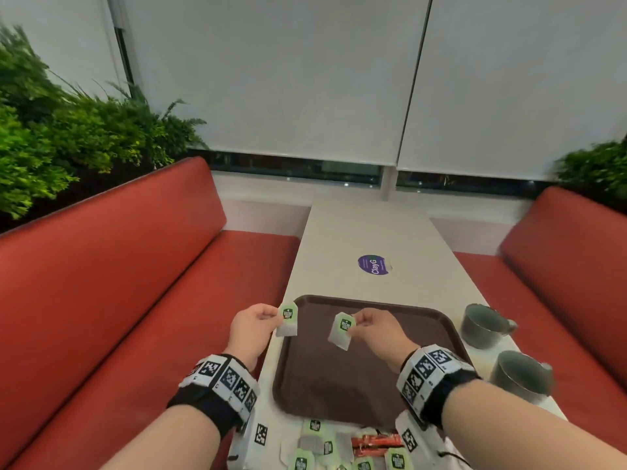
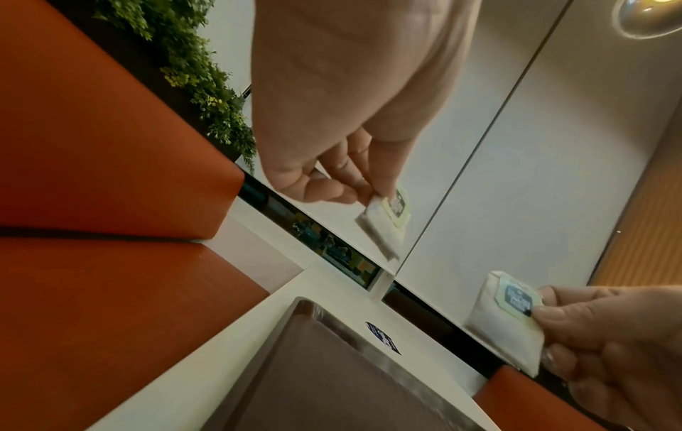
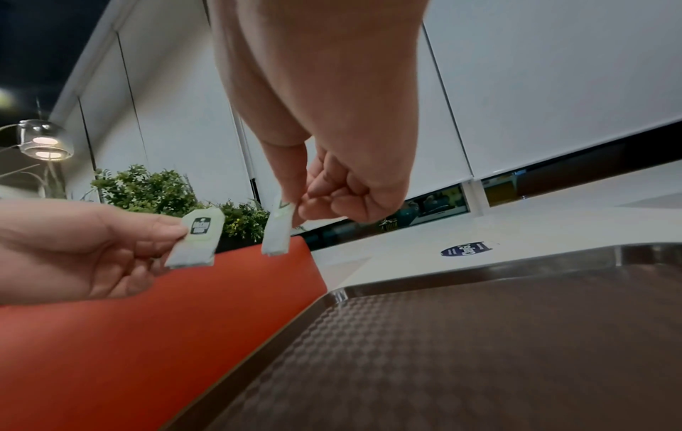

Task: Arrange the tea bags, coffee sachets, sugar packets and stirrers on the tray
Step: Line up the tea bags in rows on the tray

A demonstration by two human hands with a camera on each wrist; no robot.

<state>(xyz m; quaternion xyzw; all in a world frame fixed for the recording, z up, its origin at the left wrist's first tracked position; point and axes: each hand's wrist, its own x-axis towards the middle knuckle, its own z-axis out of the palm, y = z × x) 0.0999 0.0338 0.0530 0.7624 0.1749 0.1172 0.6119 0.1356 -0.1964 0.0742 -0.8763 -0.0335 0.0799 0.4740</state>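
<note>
My left hand [image 1: 255, 325] pinches a tea bag [image 1: 287, 319] with a green tag by its top, just above the tray's far left corner. My right hand [image 1: 371, 329] pinches a second tea bag [image 1: 342, 331], hanging in the air over the left half of the brown tray [image 1: 424, 337]. The tray's textured floor [image 3: 479, 350] is bare. In the left wrist view the left tea bag [image 2: 387, 221] hangs from my fingertips and the right one [image 2: 505, 318] is at lower right. Loose tea bags [image 1: 312, 442] and red sachets [image 1: 376, 442] lie on the table by the tray's near edge.
Two grey-green cups [image 1: 485, 325] [image 1: 520, 376] stand right of the tray on the white table [image 1: 356, 232]. A purple round sticker [image 1: 372, 265] lies beyond the tray. Red bench seats [image 1: 135, 283] flank the table on both sides, with plants [image 1: 68, 130] behind.
</note>
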